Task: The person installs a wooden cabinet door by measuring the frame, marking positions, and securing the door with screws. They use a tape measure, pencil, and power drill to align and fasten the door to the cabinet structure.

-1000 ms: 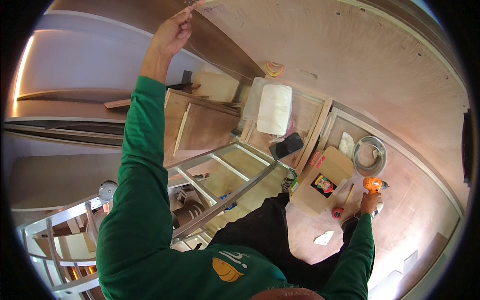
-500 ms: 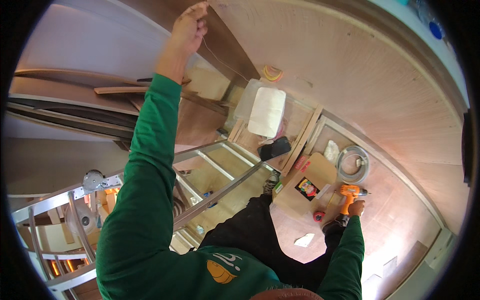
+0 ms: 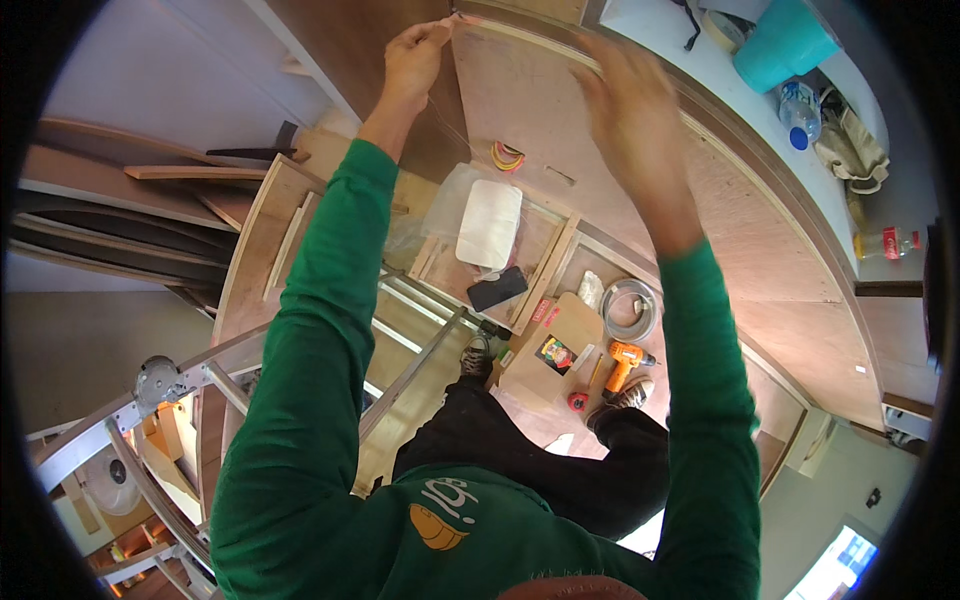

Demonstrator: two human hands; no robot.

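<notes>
My left hand is raised to the upper corner of a curved wooden panel, thumb and fingers pinched on a thin cord. The cord hangs down toward a small yellow-and-red coil beside the panel. My right hand, smeared by motion, is lifted near the panel's upper edge strip, fingers and thumb apart, nothing visible in it. Below, an orange cordless drill lies near my foot, beside a cardboard box and a red tape measure.
An aluminium ladder stands left of my legs. Curved boards are stacked at far left. A white shelf carries a turquoise cup and bottles. A coil of grey tubing and a black phone lie below.
My right hand has let go of the drill and risen to the panel's upper edge. My left hand stays raised, pinching the cord. The view has shifted, showing more of the shelf.
</notes>
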